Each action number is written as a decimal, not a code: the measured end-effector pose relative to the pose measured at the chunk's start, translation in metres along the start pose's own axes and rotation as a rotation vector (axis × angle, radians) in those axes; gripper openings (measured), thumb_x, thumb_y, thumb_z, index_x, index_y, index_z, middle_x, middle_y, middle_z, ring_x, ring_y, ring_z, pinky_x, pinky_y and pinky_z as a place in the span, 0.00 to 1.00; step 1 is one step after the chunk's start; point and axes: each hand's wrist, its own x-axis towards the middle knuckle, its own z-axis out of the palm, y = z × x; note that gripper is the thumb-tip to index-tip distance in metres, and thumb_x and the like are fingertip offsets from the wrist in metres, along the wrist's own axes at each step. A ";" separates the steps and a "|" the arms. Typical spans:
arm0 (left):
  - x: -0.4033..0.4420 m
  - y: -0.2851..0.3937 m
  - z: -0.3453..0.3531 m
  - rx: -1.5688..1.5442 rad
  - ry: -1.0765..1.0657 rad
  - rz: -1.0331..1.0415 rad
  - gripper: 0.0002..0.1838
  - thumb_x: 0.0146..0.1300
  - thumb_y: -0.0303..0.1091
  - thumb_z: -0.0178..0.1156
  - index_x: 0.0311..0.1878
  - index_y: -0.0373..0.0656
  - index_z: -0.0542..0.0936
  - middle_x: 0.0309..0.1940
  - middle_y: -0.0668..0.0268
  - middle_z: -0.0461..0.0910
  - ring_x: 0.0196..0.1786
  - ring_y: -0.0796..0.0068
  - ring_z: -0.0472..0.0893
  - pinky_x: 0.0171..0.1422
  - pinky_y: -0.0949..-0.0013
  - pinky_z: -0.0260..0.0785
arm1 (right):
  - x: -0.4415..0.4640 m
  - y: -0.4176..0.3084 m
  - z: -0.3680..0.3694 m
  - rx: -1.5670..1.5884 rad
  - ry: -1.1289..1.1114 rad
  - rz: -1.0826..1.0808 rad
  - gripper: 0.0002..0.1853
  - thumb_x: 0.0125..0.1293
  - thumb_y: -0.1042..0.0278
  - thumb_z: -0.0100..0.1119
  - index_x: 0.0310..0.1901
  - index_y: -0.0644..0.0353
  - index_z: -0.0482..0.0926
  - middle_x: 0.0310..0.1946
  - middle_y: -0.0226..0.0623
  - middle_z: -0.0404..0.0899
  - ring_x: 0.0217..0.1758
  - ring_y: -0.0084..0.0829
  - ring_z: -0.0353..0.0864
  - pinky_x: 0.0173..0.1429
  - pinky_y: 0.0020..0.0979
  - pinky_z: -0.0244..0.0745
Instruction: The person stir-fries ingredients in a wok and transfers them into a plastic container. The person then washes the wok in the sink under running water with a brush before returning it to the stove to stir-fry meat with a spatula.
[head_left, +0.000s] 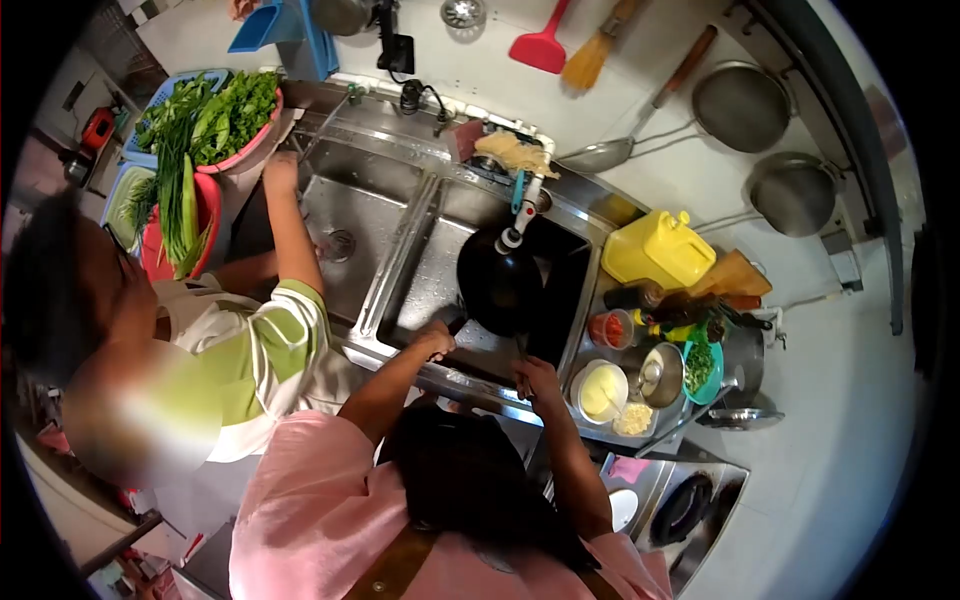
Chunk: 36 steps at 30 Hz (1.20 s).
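A black wok [495, 275] sits in the right sink basin [415, 290], beneath a white faucet [515, 235]. At the basin's near left edge, my left hand [435, 341] is closed around the wok's handle. My right hand [537, 382] is closed near the basin's front edge. From its fingers a thin handle reaches toward the wok; the far end is lost against the dark wok, so I cannot tell its kind.
Beside me, a person [250, 350] reaches toward leafy greens [235, 115] in a pink basin. To the right stand a yellow jug [655, 250], a white bowl [600, 390] and a teal bowl [703, 370]. Strainers [742, 107] hang on the wall.
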 end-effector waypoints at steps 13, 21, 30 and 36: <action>-0.053 0.160 -0.072 -0.214 0.637 1.157 0.09 0.56 0.14 0.47 0.35 0.35 0.76 0.31 0.53 0.80 0.38 0.52 0.81 0.47 0.61 0.73 | 0.049 0.013 -0.027 0.149 -0.132 0.080 0.09 0.67 0.63 0.62 0.34 0.59 0.77 0.22 0.30 0.76 0.20 0.24 0.73 0.23 0.32 0.67; -0.036 0.233 -0.064 -0.106 0.257 1.129 0.16 0.58 0.13 0.45 0.45 0.34 0.80 0.37 0.58 0.82 0.41 0.66 0.82 0.47 0.65 0.74 | 0.077 0.014 -0.005 0.261 -0.223 0.202 0.08 0.73 0.62 0.56 0.38 0.56 0.74 0.25 0.28 0.75 0.22 0.23 0.70 0.28 0.29 0.67; 0.108 -0.031 -0.030 0.248 0.479 0.026 0.26 0.63 0.47 0.61 0.60 0.41 0.77 0.56 0.46 0.79 0.61 0.45 0.78 0.65 0.52 0.72 | 0.094 0.025 0.004 0.291 -0.202 0.220 0.08 0.72 0.62 0.56 0.36 0.54 0.73 0.24 0.28 0.74 0.22 0.24 0.70 0.27 0.31 0.65; 0.134 -0.091 -0.009 0.302 0.321 0.020 0.32 0.61 0.46 0.63 0.67 0.46 0.71 0.61 0.48 0.77 0.63 0.47 0.78 0.66 0.52 0.71 | 0.068 0.012 -0.034 0.502 0.058 0.444 0.12 0.70 0.65 0.56 0.28 0.55 0.71 0.23 0.32 0.72 0.20 0.27 0.68 0.26 0.31 0.63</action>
